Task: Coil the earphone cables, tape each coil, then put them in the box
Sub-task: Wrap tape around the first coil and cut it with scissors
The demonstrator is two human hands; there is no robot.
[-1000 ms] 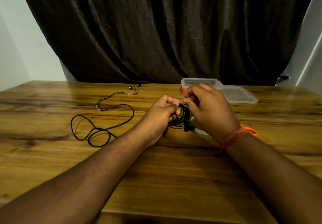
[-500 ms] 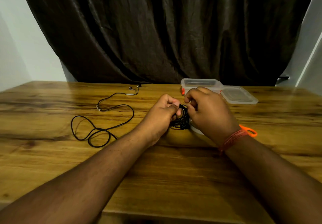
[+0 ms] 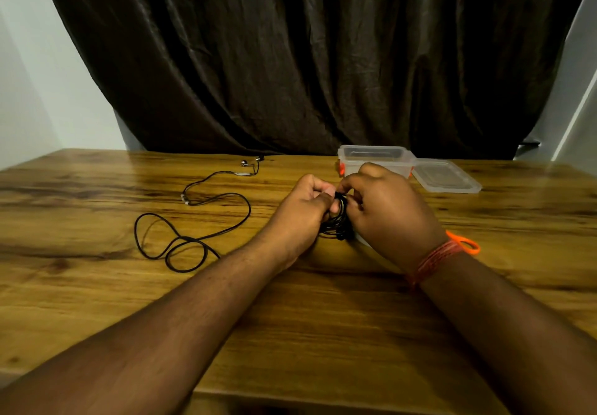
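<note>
With left hand (image 3: 303, 211) and right hand (image 3: 384, 208) both pinching the black coil (image 3: 337, 220) at frame centre, any slackened grip could let its loops spring apart before taping.

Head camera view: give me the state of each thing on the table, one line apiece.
Black coiled earphone cable: bundled, gripped between both hands.
Left hand: grips the coil.
Right hand: pinches the coil.
Loose black earphone cable: uncoiled, sprawled on the table.
Clear plastic box: open.
Clear lid: off, lying beside the box.
</note>
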